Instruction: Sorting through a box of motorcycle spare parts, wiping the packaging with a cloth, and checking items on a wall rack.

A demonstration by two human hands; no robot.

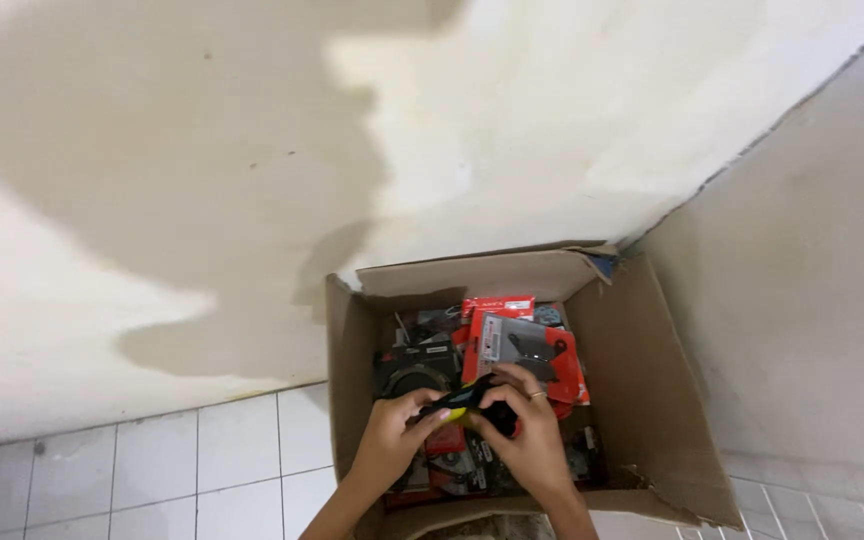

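The small black and yellow object [464,403] is dark for most of its length, with a bright yellow patch on its lower side near the middle; it looks narrow and elongated, lying roughly level, and too much of it is covered by fingers to tell what kind of part it is. It is held just above the contents of the open cardboard box [652,400], near the box's middle. The left hand [392,435] has its fingers curled tightly round the object's left end, thumb on top. The right hand [522,430], with a ring on one finger, closes its fingers over the right end, so both hands grip the same piece between them. The box stands on a white tiled floor [152,470] in the corner where a stained cream wall [202,150] meets a grey side wall [812,300]; its flaps stand open and the far right flap is torn and bent. Inside lies a loose heap of packaged parts: a red blister card with dark grey pads [522,350] leans near the back, touching a second red package [497,303] behind it, while clear bags holding dark round parts [412,375] fill the left side and the bottom.
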